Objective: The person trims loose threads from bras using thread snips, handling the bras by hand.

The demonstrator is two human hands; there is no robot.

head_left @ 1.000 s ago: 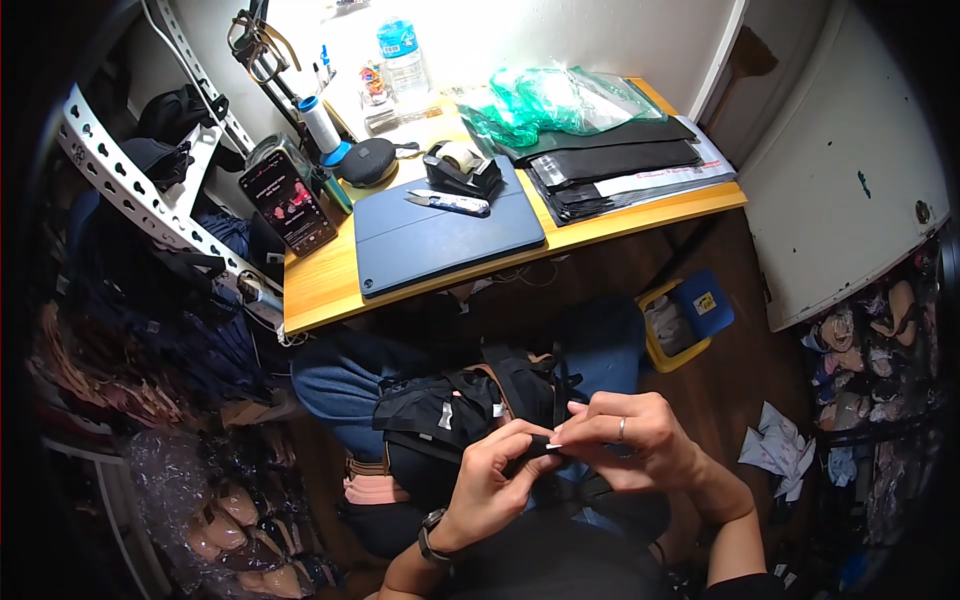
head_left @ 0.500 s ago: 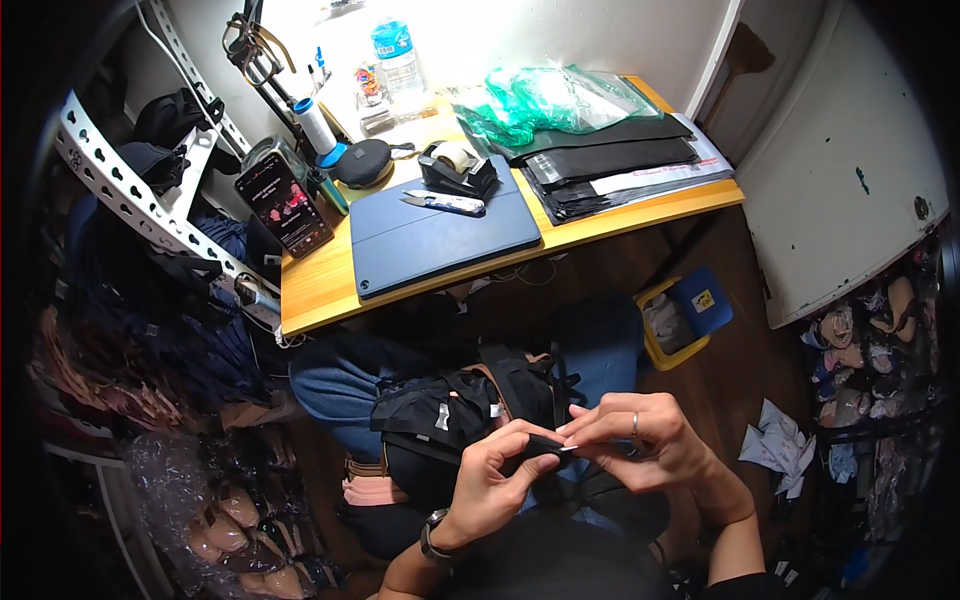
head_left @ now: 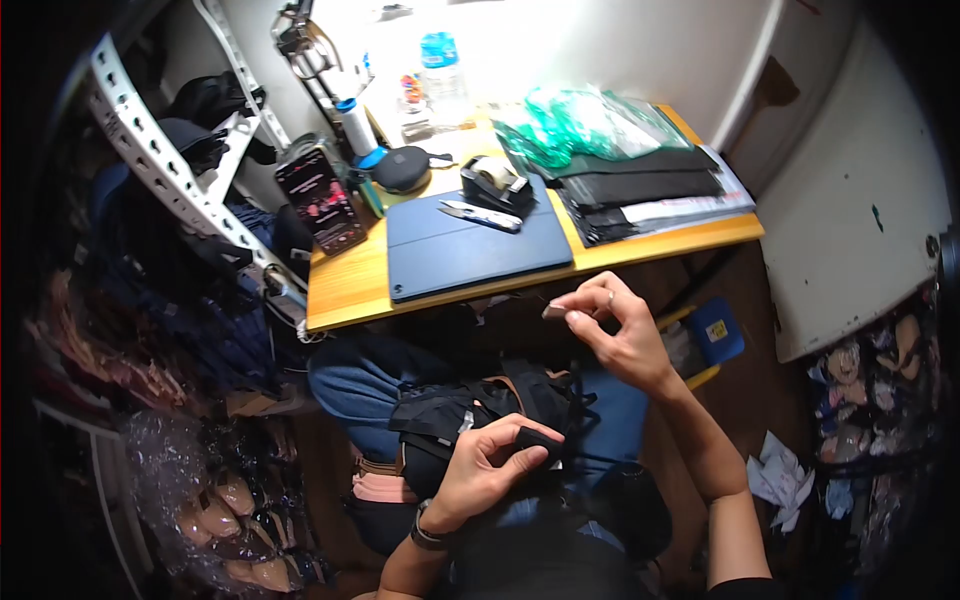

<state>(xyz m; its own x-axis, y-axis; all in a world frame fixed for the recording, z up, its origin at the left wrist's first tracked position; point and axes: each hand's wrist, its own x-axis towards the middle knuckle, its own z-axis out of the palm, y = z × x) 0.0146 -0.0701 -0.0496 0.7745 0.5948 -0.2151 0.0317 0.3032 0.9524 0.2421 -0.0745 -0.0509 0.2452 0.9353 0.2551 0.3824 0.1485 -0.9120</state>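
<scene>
My left hand (head_left: 490, 467), with a watch at the wrist, pinches an edge of black fabric (head_left: 538, 441) above my lap. My right hand (head_left: 622, 328), wearing a ring, is raised near the desk's front edge and pinches a small light-coloured piece (head_left: 554, 312) between thumb and fingers; what it is cannot be made out. Black garments (head_left: 440, 412) with straps lie across my jeans, below and left of my hands. On the blue tablet case (head_left: 480, 245) lie thread snips (head_left: 482, 215) beside a black tape dispenser (head_left: 495, 185).
The wooden desk (head_left: 350, 290) also bears a phone (head_left: 322, 200), a bottle (head_left: 441, 75), a round black case (head_left: 402, 169) and green plastic (head_left: 570, 125). A yellow and blue bin (head_left: 718, 330) stands at the right. White metal shelving (head_left: 165, 185) is at the left, wrapped garments (head_left: 215, 510) below.
My right hand has parted from my left and moved up towards the desk with the small piece. My left hand still pinches the black fabric. The view has shifted slightly.
</scene>
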